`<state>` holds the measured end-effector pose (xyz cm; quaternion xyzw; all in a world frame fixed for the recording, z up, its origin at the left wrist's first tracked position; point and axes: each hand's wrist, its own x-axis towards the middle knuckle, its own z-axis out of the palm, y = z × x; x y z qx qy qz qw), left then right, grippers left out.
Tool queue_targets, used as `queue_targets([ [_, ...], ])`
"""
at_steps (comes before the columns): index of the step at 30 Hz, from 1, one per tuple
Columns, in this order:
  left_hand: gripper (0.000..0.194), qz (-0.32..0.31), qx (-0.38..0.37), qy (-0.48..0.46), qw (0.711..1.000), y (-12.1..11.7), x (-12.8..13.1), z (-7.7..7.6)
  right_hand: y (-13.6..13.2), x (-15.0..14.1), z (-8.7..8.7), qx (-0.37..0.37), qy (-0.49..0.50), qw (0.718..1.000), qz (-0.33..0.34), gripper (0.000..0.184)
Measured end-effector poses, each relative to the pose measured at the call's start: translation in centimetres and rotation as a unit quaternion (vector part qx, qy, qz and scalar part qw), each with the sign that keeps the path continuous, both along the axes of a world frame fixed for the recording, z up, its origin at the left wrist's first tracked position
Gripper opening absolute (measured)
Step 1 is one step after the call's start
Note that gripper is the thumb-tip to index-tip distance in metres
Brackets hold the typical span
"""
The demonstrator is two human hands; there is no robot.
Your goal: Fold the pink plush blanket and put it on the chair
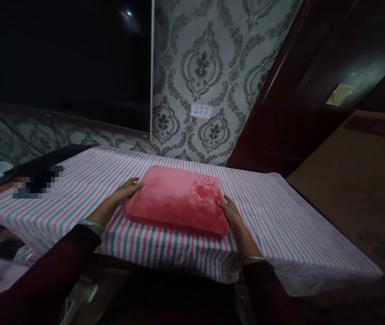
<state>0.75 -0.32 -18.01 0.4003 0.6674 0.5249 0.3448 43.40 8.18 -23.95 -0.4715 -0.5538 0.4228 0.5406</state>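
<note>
A red plush blanket, folded into a flat, thick rectangle, lies on the striped tablecloth near the table's front edge. Its pile looks lighter toward the back and darker along the front and right. My left hand grips its left side, with fingers at the edge. On the opposite side, my right hand holds the right edge, thumb over the top. Parts of the fingers on both hands are hidden against the blanket's sides. Each wrist wears a bangle below a dark sleeve.
A large dark television hangs at the back left. Patterned wallpaper bears a paper label reading 277. Dark wooden panelling and a large brown box border the right. A pixelated patch covers something at the table's left.
</note>
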Motion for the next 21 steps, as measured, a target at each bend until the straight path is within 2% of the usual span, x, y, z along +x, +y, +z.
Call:
queue_targets([
  [2,0.076,-0.002,0.007,0.177,0.984,1.0,0.8,1.0,0.5,-1.0,1.6,0.067,-0.143,0.986,-0.053,0.066],
  [3,0.076,-0.020,0.021,0.270,0.962,1.6,1.6,1.7,0.6,-1.9,2.8,0.107,-0.227,0.966,-0.061,0.067],
  [5,0.076,-0.079,0.034,0.427,0.900,2.7,3.8,2.8,0.6,-4.3,5.3,0.168,-0.376,0.910,-0.035,0.065],
  [8,0.076,-0.142,0.000,0.556,0.819,3.7,7.2,2.8,-0.3,-8.1,7.2,0.140,-0.527,0.838,0.000,0.060],
  [10,0.075,-0.164,-0.034,0.587,0.792,3.8,8.6,1.7,-1.0,-9.7,6.8,0.106,-0.581,0.807,0.014,0.059],
  [12,0.073,-0.173,-0.048,0.598,0.781,3.7,9.0,0.3,-1.5,-10.3,5.6,0.086,-0.604,0.792,0.024,0.060],
  [16,0.075,-0.178,-0.036,0.602,0.778,3.8,8.5,-1.6,-1.4,-9.9,3.4,0.078,-0.608,0.790,0.024,0.062],
  [21,0.076,-0.182,-0.028,0.608,0.772,4.2,8.1,-2.3,-1.0,-9.7,2.9,0.084,-0.606,0.790,0.027,0.062],
])
